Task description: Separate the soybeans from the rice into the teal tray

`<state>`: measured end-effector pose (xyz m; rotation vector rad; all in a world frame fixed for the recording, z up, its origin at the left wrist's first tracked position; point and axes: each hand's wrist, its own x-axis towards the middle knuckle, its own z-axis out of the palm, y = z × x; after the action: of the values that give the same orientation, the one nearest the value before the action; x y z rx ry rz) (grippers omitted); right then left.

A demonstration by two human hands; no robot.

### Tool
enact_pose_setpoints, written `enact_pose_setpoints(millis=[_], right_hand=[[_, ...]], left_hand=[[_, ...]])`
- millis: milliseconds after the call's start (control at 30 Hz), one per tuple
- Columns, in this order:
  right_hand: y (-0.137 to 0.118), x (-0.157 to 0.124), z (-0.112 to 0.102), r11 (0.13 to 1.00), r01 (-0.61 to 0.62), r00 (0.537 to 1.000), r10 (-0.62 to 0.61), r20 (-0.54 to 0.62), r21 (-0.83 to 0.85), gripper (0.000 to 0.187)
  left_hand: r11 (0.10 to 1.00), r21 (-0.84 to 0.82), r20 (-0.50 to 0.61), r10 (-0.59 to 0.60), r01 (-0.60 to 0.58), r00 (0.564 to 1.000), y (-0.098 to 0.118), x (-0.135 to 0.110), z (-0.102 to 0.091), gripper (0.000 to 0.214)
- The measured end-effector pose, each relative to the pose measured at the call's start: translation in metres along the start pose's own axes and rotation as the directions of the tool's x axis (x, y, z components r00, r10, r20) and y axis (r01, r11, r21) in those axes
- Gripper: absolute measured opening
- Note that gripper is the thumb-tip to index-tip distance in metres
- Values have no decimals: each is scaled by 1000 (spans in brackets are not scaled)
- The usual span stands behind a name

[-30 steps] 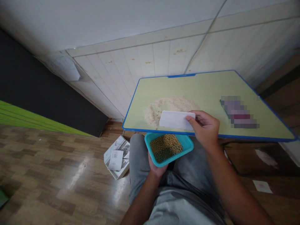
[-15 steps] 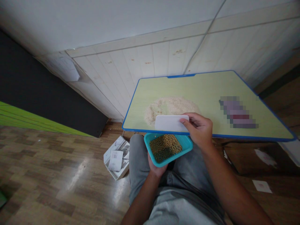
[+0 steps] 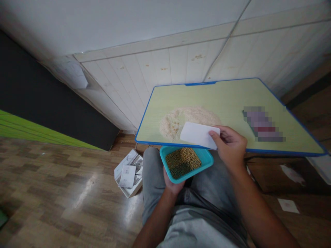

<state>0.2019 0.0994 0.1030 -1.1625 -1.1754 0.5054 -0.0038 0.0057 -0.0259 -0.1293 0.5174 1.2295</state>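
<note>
While right fingers (image 3: 216,133) pinch a white card (image 3: 198,135), left fingers (image 3: 168,182) cup a teal bean tray (image 3: 207,159), packet label (image 3: 263,124) pixelated

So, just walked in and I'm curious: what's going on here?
A seated person's right hand grips a white card over a blue-edged green board, at the edge of a mound of pale grains. Their left hand supports a teal tray of green and tan beans below the board's near edge.
</note>
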Motion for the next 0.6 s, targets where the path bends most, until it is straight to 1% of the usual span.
enact_pose_setpoints(millis=[100, 233, 333, 433, 600], right_hand=[[3, 4, -2, 1000, 4, 996, -2, -88, 13, 16], [2, 9, 2, 1000, 14, 994, -12, -108, 14, 17], [1, 10, 8, 1000, 16, 995, -14, -97, 22, 15], [1, 13, 13, 999, 25, 998, -24, -57, 19, 13], [2, 17, 12, 999, 43, 999, -43, 22, 3, 13]], left_hand=[[1000, -2, -14, 3, -3, 1000, -1, 1, -5, 48], [1000, 26, -32, 1, 0, 999, -1, 1, -6, 52], [999, 39, -17, 0, 0, 1000, 0, 0, -7, 54], [997, 73, 0, 4, -4, 1000, 1, 1, -11, 58], [994, 110, -41, 24, -19, 999, 1, 3, -12, 58]])
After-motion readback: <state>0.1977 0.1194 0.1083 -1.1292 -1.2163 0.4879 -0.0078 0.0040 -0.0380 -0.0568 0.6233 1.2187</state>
